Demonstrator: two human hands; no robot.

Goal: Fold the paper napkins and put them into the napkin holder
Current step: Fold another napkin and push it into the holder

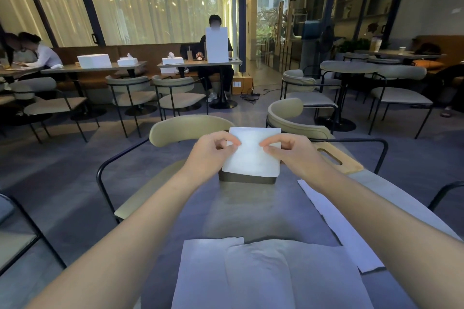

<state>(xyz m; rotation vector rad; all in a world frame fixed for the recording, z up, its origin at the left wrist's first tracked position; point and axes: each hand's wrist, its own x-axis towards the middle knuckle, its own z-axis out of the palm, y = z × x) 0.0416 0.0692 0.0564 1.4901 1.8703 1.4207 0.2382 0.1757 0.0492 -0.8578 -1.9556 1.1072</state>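
A folded white napkin [252,155] stands upright in the dark napkin holder [247,179] at the far middle of the grey table. My left hand [212,154] pinches its left edge and my right hand [295,155] pinches its right edge, both near the top. Whether other napkins sit behind it in the holder is hidden. Unfolded white napkins [271,276] lie flat at the near edge of the table, overlapping one another. Another long white napkin [336,223] lies along the table's right side under my right forearm.
A wooden board with a handle slot [336,158] lies right of the holder. A beige chair [185,129] stands behind the table's far edge, another [293,118] to its right. Dark chair frames flank the table. People sit at tables far behind.
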